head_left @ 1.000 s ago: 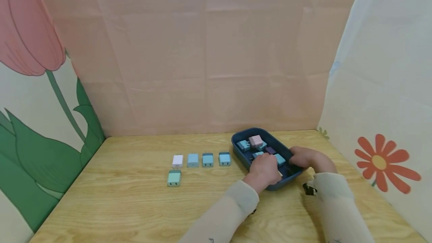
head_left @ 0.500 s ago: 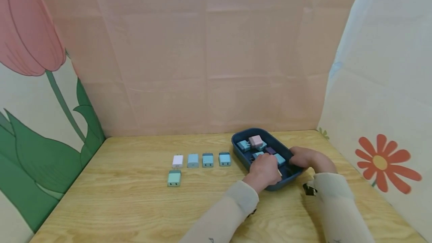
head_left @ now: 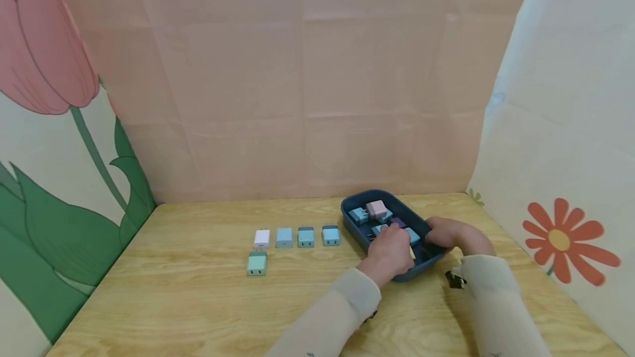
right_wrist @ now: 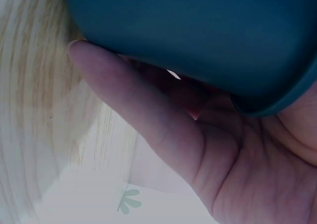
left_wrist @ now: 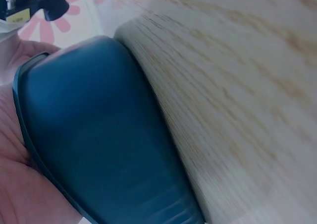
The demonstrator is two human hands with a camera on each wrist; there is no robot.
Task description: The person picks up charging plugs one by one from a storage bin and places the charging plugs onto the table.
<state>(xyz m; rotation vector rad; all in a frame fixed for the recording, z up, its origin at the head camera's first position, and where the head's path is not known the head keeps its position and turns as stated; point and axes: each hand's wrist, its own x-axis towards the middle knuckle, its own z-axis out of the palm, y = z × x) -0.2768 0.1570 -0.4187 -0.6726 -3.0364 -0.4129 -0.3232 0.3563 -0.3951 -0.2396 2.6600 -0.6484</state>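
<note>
Right of the frame's centre, find a navy tray (head_left: 419,273), set slantwise on the wooden bench (head_left: 198,291). See its right-hand side gripped by the right hand (head_left: 448,231), with one digit (right_wrist: 133,100) stretched along the outer wall in the right wrist view. At the tray's lower left side, see the left hand (head_left: 389,249) laid over the near rim and down inside, fingertips mostly out of sight; cannot tell whether pinching anything or merely touching. Beside its right edge, glimpse a pale yellowish thing (head_left: 412,254), too covered to name. Inside the tray, towards its upper end, make out a pink charger (head_left: 376,209) just right of a blue charger (head_left: 359,215); between the hands, a light blue charger (head_left: 411,236). Near the middle of the frame, left of the tray, count four more in a row: a white charger (head_left: 262,238), a plain blue charger (head_left: 284,237), then two dark-topped chargers (head_left: 306,237). Just below the white one, spot a green charger (head_left: 257,264).
</note>
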